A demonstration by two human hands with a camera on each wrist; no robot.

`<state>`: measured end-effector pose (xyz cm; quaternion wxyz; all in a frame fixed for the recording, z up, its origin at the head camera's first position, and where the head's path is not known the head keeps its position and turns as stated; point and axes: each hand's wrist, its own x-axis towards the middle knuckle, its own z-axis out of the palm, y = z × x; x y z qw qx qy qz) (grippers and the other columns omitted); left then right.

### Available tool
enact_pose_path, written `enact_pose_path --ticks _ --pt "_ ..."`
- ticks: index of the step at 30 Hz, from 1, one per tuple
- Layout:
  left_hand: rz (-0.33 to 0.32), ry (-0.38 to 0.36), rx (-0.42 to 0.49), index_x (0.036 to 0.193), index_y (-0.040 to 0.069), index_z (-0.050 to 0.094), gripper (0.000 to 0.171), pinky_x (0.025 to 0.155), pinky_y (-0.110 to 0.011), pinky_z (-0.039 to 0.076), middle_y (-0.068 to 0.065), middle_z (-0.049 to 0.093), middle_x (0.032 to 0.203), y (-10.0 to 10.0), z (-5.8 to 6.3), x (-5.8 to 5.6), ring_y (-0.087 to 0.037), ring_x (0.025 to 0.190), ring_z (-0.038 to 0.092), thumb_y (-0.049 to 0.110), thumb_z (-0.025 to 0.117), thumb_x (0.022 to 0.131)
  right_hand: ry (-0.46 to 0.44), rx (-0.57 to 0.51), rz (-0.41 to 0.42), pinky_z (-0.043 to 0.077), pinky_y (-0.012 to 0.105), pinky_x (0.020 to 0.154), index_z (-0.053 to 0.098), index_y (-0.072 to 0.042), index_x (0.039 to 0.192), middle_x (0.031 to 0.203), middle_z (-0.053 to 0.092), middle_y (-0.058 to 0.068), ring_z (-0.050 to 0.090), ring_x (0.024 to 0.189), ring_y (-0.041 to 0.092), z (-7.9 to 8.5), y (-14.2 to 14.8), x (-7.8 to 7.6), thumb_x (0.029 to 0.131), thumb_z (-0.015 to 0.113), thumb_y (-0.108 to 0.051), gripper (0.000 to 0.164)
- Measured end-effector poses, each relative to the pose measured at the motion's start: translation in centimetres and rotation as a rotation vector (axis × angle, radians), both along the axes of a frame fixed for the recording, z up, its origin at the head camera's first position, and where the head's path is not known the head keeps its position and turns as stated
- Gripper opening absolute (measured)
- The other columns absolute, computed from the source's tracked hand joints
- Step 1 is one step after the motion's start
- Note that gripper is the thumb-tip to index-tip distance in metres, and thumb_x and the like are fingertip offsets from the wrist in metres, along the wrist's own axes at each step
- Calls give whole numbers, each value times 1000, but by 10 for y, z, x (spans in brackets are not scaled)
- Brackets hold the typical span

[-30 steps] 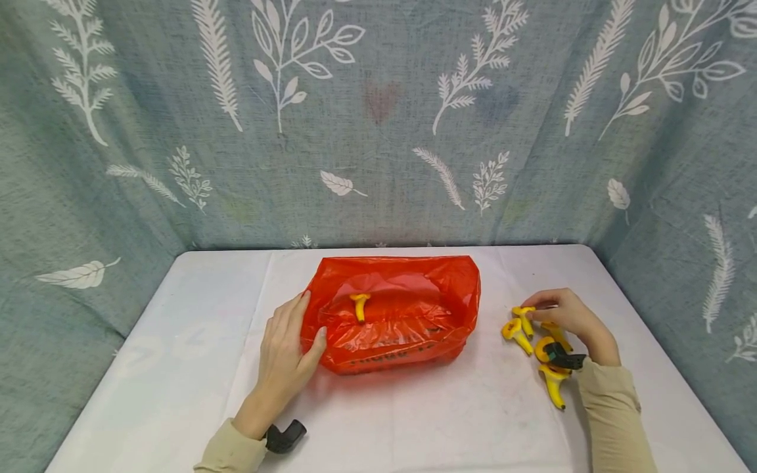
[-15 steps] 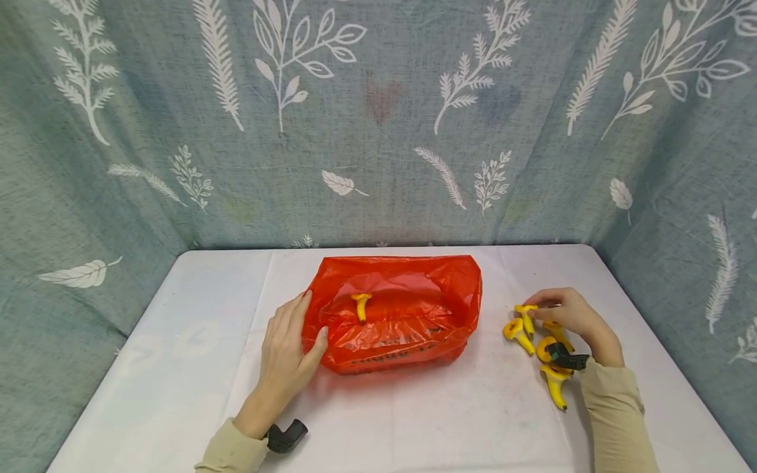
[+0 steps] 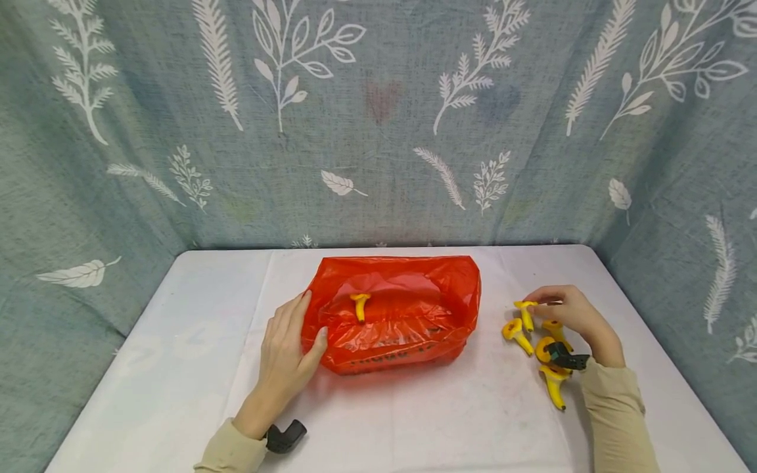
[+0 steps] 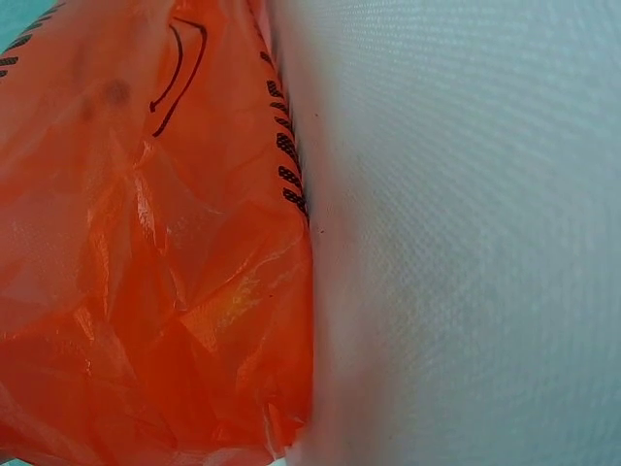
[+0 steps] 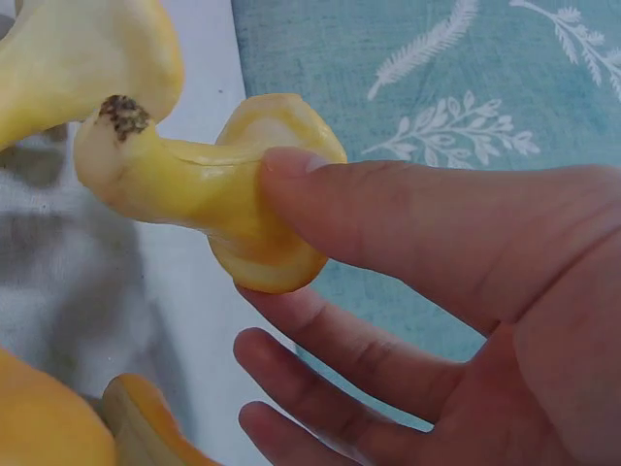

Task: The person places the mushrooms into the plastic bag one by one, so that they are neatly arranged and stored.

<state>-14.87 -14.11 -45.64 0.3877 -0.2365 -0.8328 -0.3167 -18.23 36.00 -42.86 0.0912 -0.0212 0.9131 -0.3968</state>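
A red plastic bag (image 3: 390, 355) with dark print lies with its mouth spread wide, and one yellow toy mushroom (image 3: 360, 307) sits inside it. My left hand (image 3: 284, 358) rests against the bag's left side, fingers stretched along the edge and thumb at the front. In the left wrist view, the bag (image 4: 165, 252) fills the left half and the hand is out of sight. My right hand (image 3: 576, 316) pinches a yellow mushroom (image 5: 184, 184) near its cap. The thumb (image 5: 320, 199) presses the stem while the other fingers lie behind.
Several more yellow mushrooms (image 3: 554, 387) lie in a group under and beside the right hand. A white cloth (image 3: 437, 420) covers the table. Behind it hangs a grey-green curtain (image 3: 378, 164) with white leaf patterns, which also flanks both sides.
The right hand has risen slightly, and the pinched mushroom has come up a little with it. The left hand and the bag keep their places.
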Motion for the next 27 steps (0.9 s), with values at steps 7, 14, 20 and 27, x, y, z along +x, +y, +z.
enact_pose_path --ticks 7,14,20,27 --pt "6 -2 -3 137 -7 53 62 86 -48 40 -20 59 131 -1 0 1 -38 114 54 40 47 96 13 -22 -28 51 35 77 71 -3 115 120 65 18 56 103 32 5 -4 2 91 67 -18 28" --pt "6 -4 -6 137 -7 53 62 86 -47 40 -20 59 131 -2 0 1 -37 114 54 40 46 96 24 -47 -37 53 38 74 70 -2 118 123 63 20 56 106 34 13 -7 5 93 67 -21 31" --pt "4 -18 -14 137 -7 52 62 87 -48 40 -20 58 132 -2 0 1 -37 116 53 38 47 95 71 -43 -27 48 50 91 70 -1 118 125 63 20 52 115 36 20 -10 8 93 67 -20 31" --pt "4 -3 -10 136 -8 53 62 87 -48 40 -20 58 131 -1 1 1 -38 115 54 39 47 96 137 -52 -10 38 60 103 68 1 116 122 64 22 51 120 38 30 -16 13 94 67 -18 30"
